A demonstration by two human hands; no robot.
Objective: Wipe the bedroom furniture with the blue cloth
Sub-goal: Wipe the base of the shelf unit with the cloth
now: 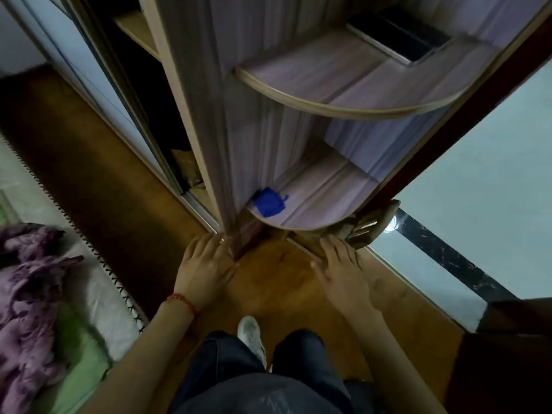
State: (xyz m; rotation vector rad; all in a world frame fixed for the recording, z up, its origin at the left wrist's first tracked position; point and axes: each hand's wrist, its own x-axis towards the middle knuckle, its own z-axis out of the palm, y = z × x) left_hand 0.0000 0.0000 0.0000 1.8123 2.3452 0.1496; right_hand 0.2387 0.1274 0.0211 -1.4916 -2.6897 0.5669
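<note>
A small folded blue cloth (269,206) lies on the lowest rounded shelf (325,204) of a wooden corner shelf unit (239,115), near its left edge. Neither hand touches it. My left hand (206,264) reaches forward below the cloth with straight fingers, beside the unit's bottom corner. My right hand (343,267) stretches out flat to the right, fingers spread, just under the lowest shelf's rim. Both hands hold nothing. A higher rounded shelf (343,94) carries a dark flat item (400,40).
A wardrobe with a sliding door (98,94) stands left of the shelf unit. A bed with a purple blanket (27,282) fills the lower left. Wooden floor (280,288) lies under my legs. A pale tiled floor (478,189) and dark threshold strip (448,258) lie to the right.
</note>
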